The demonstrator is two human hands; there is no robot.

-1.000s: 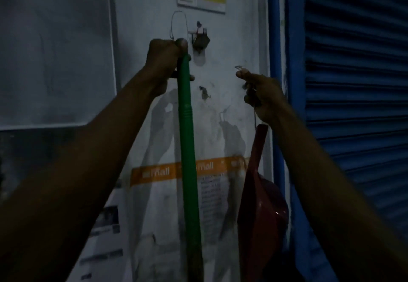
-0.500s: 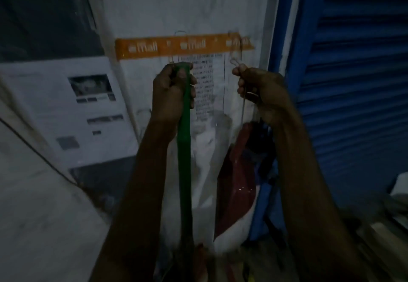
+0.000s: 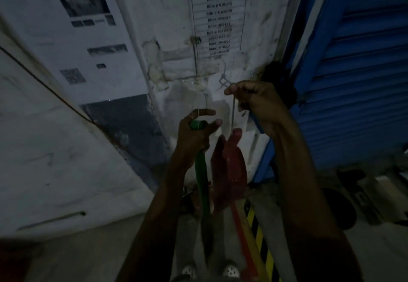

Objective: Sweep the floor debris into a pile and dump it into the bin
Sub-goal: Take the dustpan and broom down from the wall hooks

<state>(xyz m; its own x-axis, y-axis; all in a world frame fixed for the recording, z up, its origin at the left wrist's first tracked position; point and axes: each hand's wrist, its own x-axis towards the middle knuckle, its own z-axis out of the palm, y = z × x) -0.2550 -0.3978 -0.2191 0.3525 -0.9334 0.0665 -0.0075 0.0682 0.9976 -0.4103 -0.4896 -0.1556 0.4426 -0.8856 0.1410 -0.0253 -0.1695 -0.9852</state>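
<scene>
My left hand [image 3: 195,134] grips the top of a green broom handle [image 3: 202,184], which runs straight down toward the floor; a thin loop of string shows at its top. My right hand [image 3: 258,105] pinches a wire hook [image 3: 227,82] from which a red dustpan [image 3: 229,166] hangs against the white wall. The dustpan sits just right of the broom handle, below my right hand. The broom's bristles are hidden in the dark near my feet. No bin or debris is visible.
A white wall [image 3: 172,16] with printed notices stands in front, and a blue roller shutter [image 3: 357,71] lies to the right. Yellow-black hazard tape [image 3: 258,235] marks the floor. My shoes [image 3: 229,270] are at the bottom edge. Dark objects sit at the lower right.
Both hands have come down the wall with the broom and the dustpan's hook, and the view has tilted down to the floor. The grips are unchanged.
</scene>
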